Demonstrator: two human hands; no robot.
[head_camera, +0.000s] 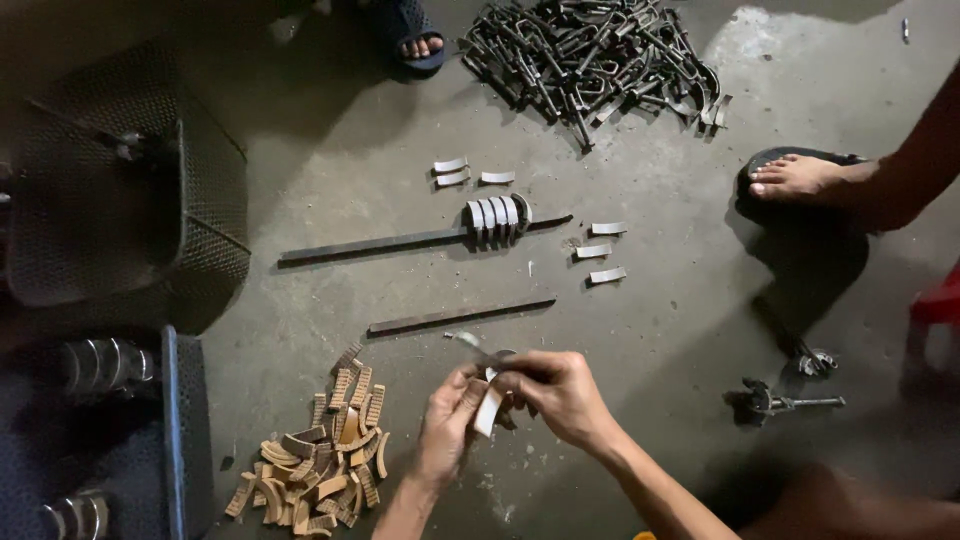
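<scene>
My left hand (447, 425) and my right hand (560, 393) meet low in the middle of the head view, over the concrete floor. Between them I hold a small curved pale piece (488, 410); the left hand grips it from the left. The right hand pinches a thin metal tool (472, 345) whose tip sticks out up and to the left. A heap of tan ribbed curved pieces (320, 460) lies just left of my left hand. Beyond my hands lies a short flat metal bar (460, 316).
A longer bar (400, 241) carries several curved metal shells (497, 215); loose shells (600, 251) lie around it. A pile of dark bent metal parts (590, 55) sits at the top. Another person's foot (795, 177) is at right, a sandalled foot (415, 40) at top. Mesh baskets (120, 190) stand left.
</scene>
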